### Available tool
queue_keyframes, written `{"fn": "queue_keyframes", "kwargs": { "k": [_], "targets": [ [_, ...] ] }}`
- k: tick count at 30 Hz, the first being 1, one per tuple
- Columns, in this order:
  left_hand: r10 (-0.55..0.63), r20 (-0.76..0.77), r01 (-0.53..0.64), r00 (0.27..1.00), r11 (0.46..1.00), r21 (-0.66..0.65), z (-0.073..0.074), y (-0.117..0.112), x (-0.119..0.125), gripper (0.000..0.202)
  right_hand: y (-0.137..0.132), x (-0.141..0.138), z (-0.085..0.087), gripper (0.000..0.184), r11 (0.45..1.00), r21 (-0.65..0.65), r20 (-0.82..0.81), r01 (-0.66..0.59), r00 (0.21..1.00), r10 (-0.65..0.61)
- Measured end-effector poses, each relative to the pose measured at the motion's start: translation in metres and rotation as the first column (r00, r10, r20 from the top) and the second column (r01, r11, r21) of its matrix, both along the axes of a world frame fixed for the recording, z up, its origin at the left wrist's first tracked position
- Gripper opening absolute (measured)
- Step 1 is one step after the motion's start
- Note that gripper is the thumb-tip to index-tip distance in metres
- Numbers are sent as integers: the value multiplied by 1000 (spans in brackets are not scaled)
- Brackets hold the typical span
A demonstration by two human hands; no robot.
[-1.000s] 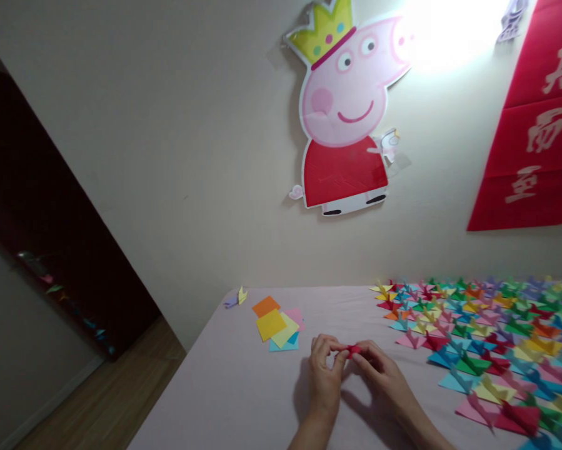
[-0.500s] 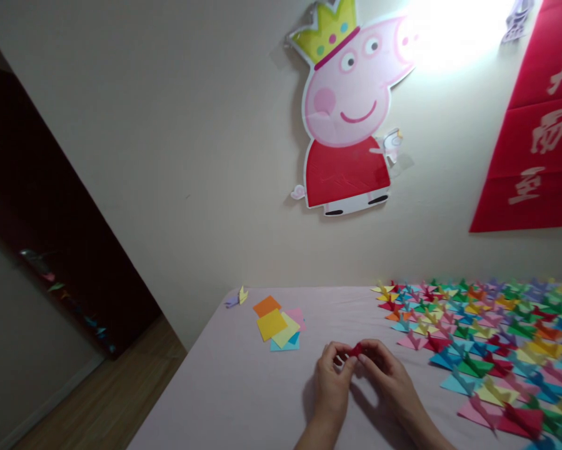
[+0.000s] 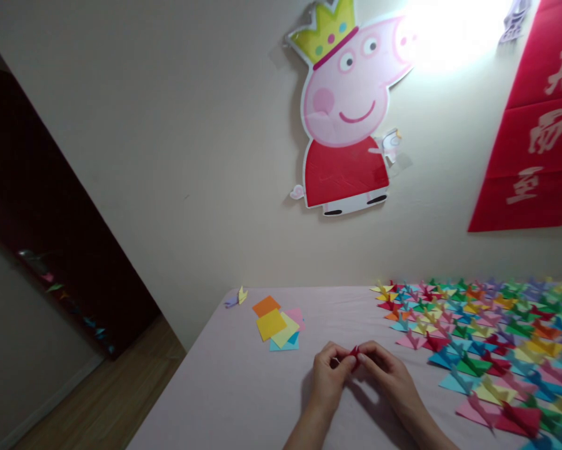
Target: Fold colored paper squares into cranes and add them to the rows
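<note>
A small piece of folded red paper (image 3: 355,356) is pinched between my two hands, a little above the table. My left hand (image 3: 328,375) grips its left side with thumb and fingertips. On the other side my right hand (image 3: 387,375) holds it the same way, thumb toward me. Much of the paper is covered by the fingers, so its full shape cannot be made out. To the left of my hands lie loose square paper sheets (image 3: 270,324) in orange, yellow, pink and blue. Many folded paper cranes (image 3: 472,365) stand in rows to the right.
The table (image 3: 224,387) has a pale pink cover and meets the wall at the back. Two small folded papers (image 3: 236,299) lie at its far left corner. A pig cutout (image 3: 346,169) and a red banner (image 3: 519,144) hang on the wall. A dark door (image 3: 50,206) is at left.
The red paper has turned more upright between my fingertips, and a pointed tip now shows at its top. My left hand has shifted slightly left.
</note>
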State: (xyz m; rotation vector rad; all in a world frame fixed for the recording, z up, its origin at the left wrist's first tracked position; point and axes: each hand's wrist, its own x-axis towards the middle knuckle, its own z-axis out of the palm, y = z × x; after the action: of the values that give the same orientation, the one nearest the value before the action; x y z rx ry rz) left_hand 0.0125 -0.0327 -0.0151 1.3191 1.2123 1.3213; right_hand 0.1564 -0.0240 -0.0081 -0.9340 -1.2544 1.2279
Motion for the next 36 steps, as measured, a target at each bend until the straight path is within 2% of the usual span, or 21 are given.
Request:
{"fn": "queue_keyframes", "kwargs": {
  "k": [10, 20, 30, 36],
  "targets": [
    [-8, 83, 8, 997, 1000, 1, 4, 1, -2, 26, -2, -2, 4, 34, 1000, 13, -19, -4, 1000, 4],
    [-2, 109, 0, 994, 1000, 14, -1, 2, -4, 18, -1, -2, 1, 35, 999, 8, -57, -37, 998, 37],
    [3, 35, -4, 999, 1000, 23, -2, 1, -2, 25, 0, -1, -5, 34, 998, 35, -30, -49, 998, 50],
    [-18, -12, 18, 1000, 999, 38, -1, -1, -1, 17, -1, -4, -8, 30, 996, 75, 74, -55, 996, 49]
  ]
}}
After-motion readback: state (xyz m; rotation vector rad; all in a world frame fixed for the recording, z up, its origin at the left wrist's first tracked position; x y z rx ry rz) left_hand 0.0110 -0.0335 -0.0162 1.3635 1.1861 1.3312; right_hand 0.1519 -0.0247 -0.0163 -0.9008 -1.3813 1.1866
